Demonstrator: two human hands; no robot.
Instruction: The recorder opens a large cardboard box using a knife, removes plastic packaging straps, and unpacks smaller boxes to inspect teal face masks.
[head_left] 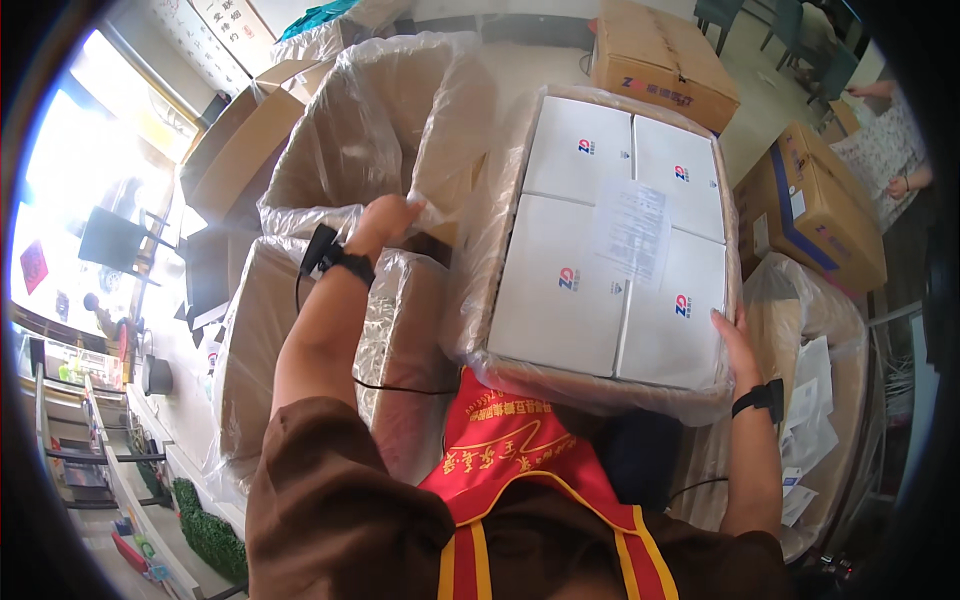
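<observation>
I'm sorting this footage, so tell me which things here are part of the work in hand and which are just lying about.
In hand:
- left hand on the clear liner of an empty carton
- right hand against the carton of white boxes
- paper sheet on those boxes

Lying about:
- sealed brown cartons
- loose papers
- green chairs

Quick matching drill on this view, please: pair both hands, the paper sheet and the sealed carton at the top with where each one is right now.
Things:
1. left hand
2. right hand
3. paper sheet
4. sealed brown carton

Places:
A. lying on top of the four white boxes
B. on the near right corner of the open carton
C. on the plastic liner of the empty carton
D. on the floor beyond the white boxes

Pairs: 1-C, 2-B, 3-A, 4-D
</observation>
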